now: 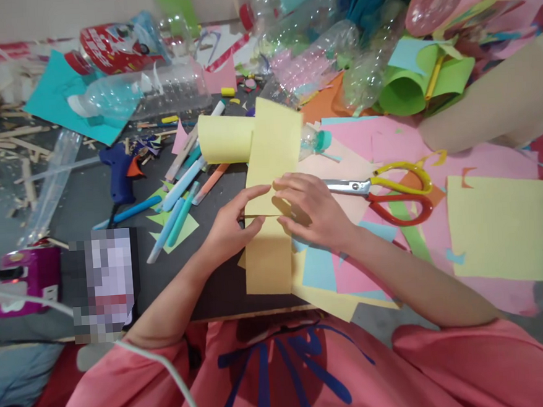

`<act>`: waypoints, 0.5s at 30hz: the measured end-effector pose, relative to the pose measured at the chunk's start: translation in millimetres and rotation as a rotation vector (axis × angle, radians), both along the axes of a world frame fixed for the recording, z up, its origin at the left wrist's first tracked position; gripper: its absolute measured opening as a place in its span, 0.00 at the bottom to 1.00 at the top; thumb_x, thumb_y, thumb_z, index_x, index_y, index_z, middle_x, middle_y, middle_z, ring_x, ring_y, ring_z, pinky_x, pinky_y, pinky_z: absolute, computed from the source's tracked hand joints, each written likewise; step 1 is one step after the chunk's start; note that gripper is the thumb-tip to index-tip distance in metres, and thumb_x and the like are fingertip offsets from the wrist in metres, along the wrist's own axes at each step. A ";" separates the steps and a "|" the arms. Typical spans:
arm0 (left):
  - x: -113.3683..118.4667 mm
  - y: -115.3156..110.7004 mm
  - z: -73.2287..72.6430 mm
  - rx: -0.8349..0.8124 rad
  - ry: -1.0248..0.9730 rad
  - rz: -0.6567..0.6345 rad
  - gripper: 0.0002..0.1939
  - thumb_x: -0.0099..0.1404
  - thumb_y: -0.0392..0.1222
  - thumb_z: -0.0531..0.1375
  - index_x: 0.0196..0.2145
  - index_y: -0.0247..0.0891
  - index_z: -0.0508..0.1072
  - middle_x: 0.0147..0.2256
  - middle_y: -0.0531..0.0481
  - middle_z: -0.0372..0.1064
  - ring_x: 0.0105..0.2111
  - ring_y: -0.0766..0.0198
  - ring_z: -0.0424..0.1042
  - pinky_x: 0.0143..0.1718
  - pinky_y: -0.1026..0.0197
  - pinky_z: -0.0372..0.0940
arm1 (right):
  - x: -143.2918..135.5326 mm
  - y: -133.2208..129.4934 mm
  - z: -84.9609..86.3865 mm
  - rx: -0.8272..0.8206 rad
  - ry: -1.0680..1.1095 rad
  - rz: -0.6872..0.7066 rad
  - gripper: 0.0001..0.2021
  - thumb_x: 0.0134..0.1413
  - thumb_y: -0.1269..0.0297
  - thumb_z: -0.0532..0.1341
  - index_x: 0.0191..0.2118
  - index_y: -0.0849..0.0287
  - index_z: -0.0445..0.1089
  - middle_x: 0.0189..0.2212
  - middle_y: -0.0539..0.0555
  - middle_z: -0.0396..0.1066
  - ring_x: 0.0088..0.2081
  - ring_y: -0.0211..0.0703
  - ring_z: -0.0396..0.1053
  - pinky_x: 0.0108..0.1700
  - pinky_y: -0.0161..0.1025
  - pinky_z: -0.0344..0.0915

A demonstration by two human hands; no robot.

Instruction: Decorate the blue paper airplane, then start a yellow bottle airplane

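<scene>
A long yellow paper strip (268, 259) runs from near the table's front edge up to the middle, with a crosswise line or fold between my hands. My left hand (231, 228) has its thumb and fingers around the strip's left edge there. My right hand (316, 209) grips the strip's right edge, fingers curled above and thumb below. Beyond them, the strip's upper part overlaps a bottle wrapped in yellow paper (227, 138), lying on its side with a teal cap. Scissors (368, 187) with yellow and red handles lie just right of my right hand.
Markers (179, 219) and a blue glue gun (119, 171) lie to the left, near a purple box (30, 279). Plastic bottles (152, 91) line the back. Coloured paper, including a yellow sheet (505, 227), covers the right. A cardboard tube (491, 98) lies at the right.
</scene>
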State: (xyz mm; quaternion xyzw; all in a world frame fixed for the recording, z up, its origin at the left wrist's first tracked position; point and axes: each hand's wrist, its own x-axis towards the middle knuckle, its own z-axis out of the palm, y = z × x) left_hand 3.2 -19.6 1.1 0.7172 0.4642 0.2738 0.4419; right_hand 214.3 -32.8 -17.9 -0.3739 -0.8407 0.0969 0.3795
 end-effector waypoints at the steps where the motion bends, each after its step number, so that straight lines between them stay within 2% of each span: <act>1: -0.2 0.2 -0.4 -0.002 -0.007 0.003 0.25 0.60 0.35 0.57 0.55 0.39 0.73 0.55 0.45 0.75 0.53 0.56 0.75 0.41 0.63 0.73 | 0.3 -0.1 0.3 -0.014 -0.003 0.003 0.18 0.64 0.64 0.59 0.58 0.51 0.62 0.55 0.59 0.74 0.59 0.53 0.70 0.59 0.58 0.68; 7: -1.4 0.3 -0.3 -0.004 -0.008 0.015 0.24 0.61 0.35 0.58 0.55 0.40 0.73 0.54 0.47 0.75 0.52 0.57 0.75 0.39 0.64 0.72 | 3.1 0.0 2.2 -0.113 -0.049 0.006 0.15 0.65 0.61 0.57 0.56 0.50 0.65 0.56 0.58 0.74 0.60 0.55 0.69 0.60 0.61 0.66; 15: -1.1 0.8 -1.0 -0.006 -0.036 0.022 0.23 0.61 0.36 0.58 0.55 0.39 0.73 0.55 0.45 0.74 0.55 0.56 0.74 0.42 0.64 0.74 | 3.3 0.6 -0.2 -0.056 -0.015 0.002 0.15 0.65 0.62 0.58 0.56 0.51 0.65 0.55 0.59 0.75 0.58 0.53 0.71 0.58 0.59 0.68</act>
